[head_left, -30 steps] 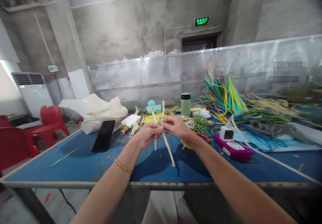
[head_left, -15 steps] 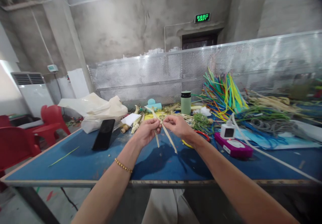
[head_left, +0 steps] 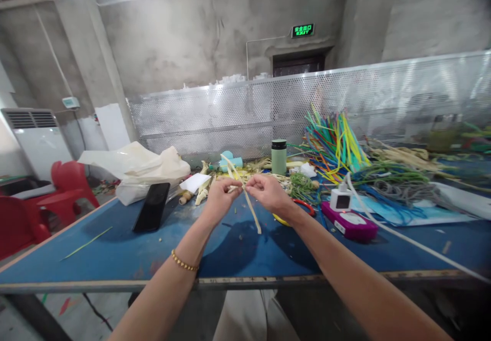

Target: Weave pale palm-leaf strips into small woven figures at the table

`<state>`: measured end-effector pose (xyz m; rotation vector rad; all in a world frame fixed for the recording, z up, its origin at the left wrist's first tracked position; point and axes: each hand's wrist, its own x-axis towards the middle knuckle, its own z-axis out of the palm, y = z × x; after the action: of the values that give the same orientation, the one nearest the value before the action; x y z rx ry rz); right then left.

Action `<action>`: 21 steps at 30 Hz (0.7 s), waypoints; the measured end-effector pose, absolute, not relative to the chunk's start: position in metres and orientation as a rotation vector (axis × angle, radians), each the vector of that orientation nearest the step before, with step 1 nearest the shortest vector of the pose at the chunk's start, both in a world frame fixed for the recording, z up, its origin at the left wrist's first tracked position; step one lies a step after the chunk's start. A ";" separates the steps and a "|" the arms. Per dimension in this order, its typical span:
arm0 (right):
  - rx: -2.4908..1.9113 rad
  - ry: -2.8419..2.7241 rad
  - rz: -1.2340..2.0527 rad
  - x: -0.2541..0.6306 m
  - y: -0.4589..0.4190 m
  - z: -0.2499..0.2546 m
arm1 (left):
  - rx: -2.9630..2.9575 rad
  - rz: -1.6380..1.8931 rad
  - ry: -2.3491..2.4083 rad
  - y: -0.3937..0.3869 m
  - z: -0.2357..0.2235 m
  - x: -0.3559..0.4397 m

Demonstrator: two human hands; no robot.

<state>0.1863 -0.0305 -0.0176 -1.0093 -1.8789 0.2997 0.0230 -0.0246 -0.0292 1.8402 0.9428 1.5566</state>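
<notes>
Pale, straw-like strips cross between my two hands above the blue table. One end hangs down toward the tabletop, and other ends stick up past my fingertips. My left hand, below a gold bead bracelet, pinches the strips with thumb and fingers. Close beside it, my right hand is closed in a pinch on the same strips. The exact crossing point is partly hidden by my fingers. Behind my right wrist lie scissors with red and yellow handles.
A black phone and a white plastic bag lie left. Behind stand a green bottle and a bundle of coloured strips. At right, a purple box carries a white charger with a cable. Red chairs stand beyond the left edge.
The second strip end that hung below my left hand no longer shows there. My fingers have shifted slightly on the strips, and the whole view has turned a little to the right.
</notes>
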 end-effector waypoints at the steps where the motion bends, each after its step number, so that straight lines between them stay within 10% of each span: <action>1: -1.026 -1.878 0.254 0.186 -0.031 -0.018 | 1.914 1.601 0.984 -0.024 -0.029 0.023; 21: -1.000 -1.921 0.068 0.184 -0.032 -0.020 | 1.842 1.465 0.977 -0.019 -0.036 0.024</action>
<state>0.1836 -0.0317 -0.0199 -0.9997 -1.9210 0.0677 0.0237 -0.0188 -0.0356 1.8421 0.9766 1.4651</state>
